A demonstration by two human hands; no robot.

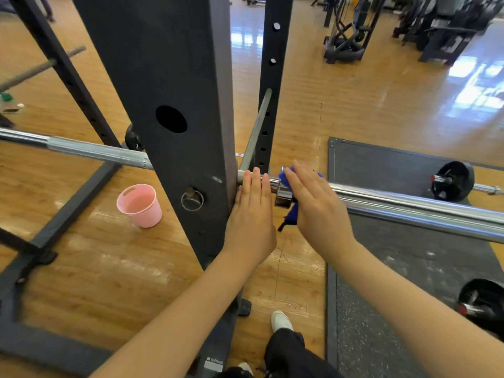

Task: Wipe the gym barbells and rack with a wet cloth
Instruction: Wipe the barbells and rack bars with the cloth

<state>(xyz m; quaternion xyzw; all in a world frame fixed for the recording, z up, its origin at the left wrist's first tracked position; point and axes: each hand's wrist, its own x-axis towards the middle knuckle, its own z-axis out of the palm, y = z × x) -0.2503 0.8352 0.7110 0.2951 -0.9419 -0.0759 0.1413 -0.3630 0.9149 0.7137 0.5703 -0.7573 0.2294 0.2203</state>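
Your right hand (pixel 313 203), fingers flat, presses the blue wet cloth (pixel 293 197) onto the chrome barbell sleeve (pixel 409 207) running rightward, while your open left hand (pixel 252 214) steadies the bar beside the dark steel rack upright (pixel 174 77).

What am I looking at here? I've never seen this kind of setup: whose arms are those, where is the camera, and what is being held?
There is one picture, from a camera worn on a person's head, looking forward and down. The two bare arms are that person's own. The dark upright post is part of a gym rack, and the shiny barbell runs across it. The left hand lies flat, fingers straight, on the bar next to the post. The right hand presses a blue cloth against the bar's collar; the cloth hangs down below it. On the wooden floor stands a pink bucket, and another barbell with a black plate lies on a grey mat.
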